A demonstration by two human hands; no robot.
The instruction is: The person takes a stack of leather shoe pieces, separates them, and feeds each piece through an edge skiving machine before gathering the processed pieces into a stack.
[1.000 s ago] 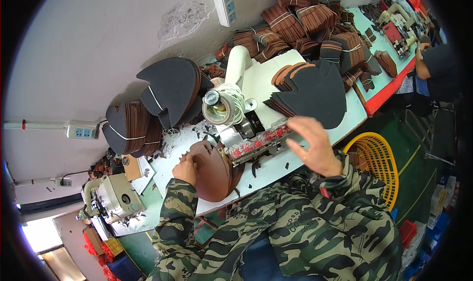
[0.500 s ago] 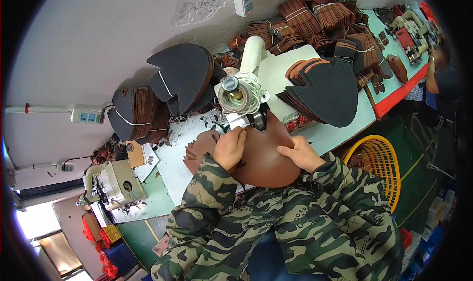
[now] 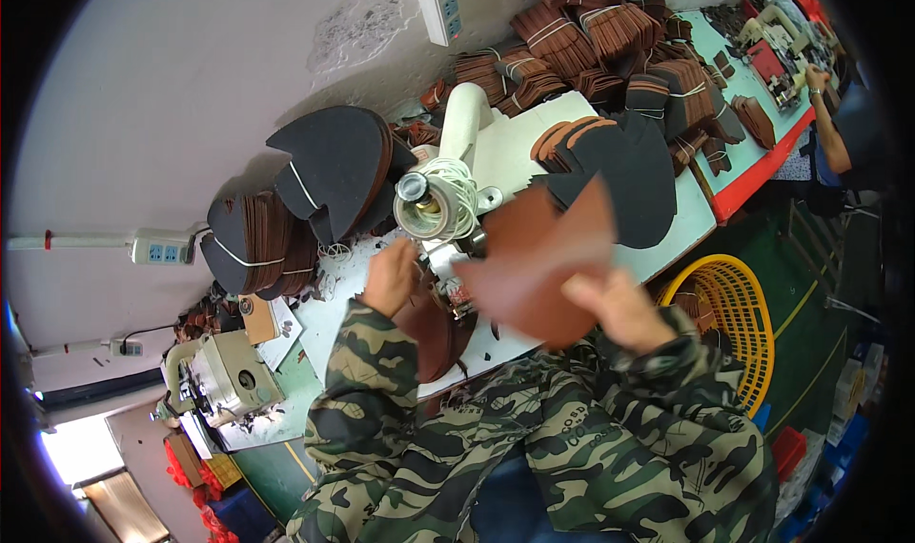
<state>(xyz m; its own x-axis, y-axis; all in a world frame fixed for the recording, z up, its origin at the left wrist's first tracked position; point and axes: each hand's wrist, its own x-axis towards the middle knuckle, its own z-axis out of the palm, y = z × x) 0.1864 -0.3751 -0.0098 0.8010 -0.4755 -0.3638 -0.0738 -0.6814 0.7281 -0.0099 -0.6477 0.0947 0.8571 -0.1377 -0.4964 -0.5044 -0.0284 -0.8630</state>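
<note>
My right hand (image 3: 624,310), blurred by motion, has its thumb on a large brown leather piece (image 3: 538,281). The piece is bent, held in the air right of the sewing-type machine (image 3: 463,129) and smeared by motion. My left hand (image 3: 389,278) is beside the machine's head, its fingers curled together; what is in them, if anything, is hidden. Just below that hand, more brown leather pieces (image 3: 434,338) lie at the front of the white table (image 3: 353,295). A white cable coil hangs on the machine.
Stacks of black-backed leather pieces (image 3: 348,167) stand left of the machine, another stack (image 3: 634,176) right. Tied bundles (image 3: 581,33) are piled behind. A yellow basket (image 3: 758,338) is on the floor at right. A second machine (image 3: 233,367) stands left; a person (image 3: 834,138) works far right.
My right hand has swung the brown leather piece up and right, away from the machine. The left hand has come off that piece and moved left. The whole view has shifted slightly.
</note>
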